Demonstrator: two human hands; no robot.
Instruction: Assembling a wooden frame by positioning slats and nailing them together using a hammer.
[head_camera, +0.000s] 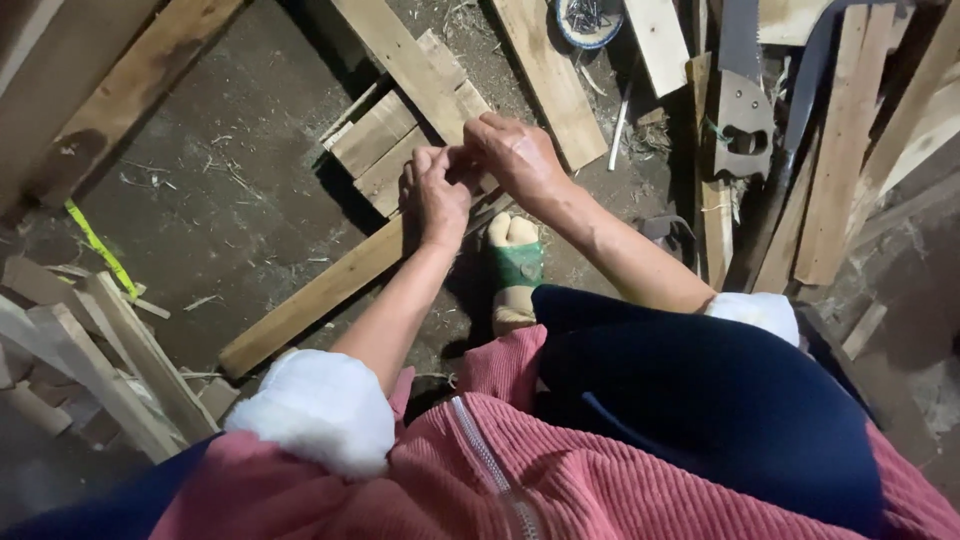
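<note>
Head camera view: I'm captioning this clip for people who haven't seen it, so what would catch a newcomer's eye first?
The two bare hands meeting at centre: the left hand and right hand pinch together above a long wooden plank on the dirt floor. A foot in a green-strapped sandal stands just below them. At upper right, a hand saw lies among stacked boards.

I am seeing dim, warm light falling from above; dark shadows are pooling along the frame's upper left and right edges, and the bottom edge is blurring softly.
</note>
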